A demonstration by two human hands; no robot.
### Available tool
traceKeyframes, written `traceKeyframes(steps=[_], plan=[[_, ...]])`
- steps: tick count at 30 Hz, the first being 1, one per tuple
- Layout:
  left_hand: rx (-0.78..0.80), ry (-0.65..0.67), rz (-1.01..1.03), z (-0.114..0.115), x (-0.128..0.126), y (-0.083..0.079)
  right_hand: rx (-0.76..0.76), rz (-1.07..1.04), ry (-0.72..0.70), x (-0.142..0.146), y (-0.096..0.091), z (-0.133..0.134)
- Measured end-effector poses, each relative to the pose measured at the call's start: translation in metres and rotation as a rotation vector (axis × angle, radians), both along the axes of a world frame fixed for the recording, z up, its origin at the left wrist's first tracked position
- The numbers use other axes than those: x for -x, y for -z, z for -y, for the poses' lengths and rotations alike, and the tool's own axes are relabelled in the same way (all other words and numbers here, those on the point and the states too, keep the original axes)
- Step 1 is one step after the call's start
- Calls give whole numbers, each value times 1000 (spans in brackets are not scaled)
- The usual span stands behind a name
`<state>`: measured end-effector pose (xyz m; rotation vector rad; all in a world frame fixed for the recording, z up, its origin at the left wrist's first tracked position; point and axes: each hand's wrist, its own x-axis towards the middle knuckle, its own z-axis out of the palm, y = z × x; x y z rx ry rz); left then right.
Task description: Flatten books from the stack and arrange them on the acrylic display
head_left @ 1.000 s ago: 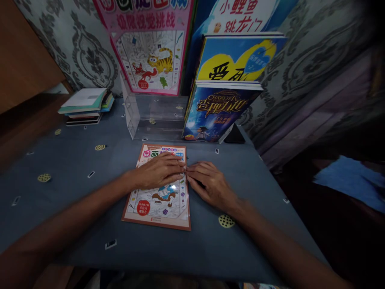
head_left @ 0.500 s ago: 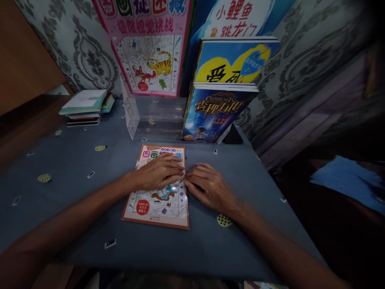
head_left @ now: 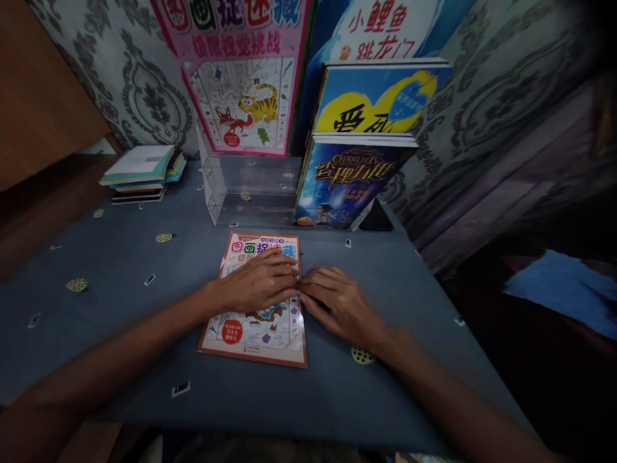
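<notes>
A thin orange-bordered picture book lies flat on the blue-grey table. My left hand rests palm down on its cover, fingers stretched toward the right edge. My right hand lies on the table just right of the book, its fingertips at that same edge and touching my left fingertips. Both hands look flat, with nothing held.
A clear acrylic stand sits behind the book, with a pink poster book above it. Blue books lean at the right. A book stack lies far left. Small round stickers dot the table.
Both hands have slid a little toward me along the book's right edge. The book has stayed in place.
</notes>
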<state>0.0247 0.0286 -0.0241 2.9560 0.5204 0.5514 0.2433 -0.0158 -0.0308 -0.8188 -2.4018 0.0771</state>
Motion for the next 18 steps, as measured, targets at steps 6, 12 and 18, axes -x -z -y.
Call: traceKeyframes(steps=[6, 12, 18], plan=[[21, -22, -21, 8, 4, 1, 17, -8, 36, -1, 4, 11], [76, -33, -46, 18, 13, 3, 17, -50, 25, -5, 9, 22], [103, -5, -75, 22, 14, 1, 49, -58, -34, -7, 10, 27]])
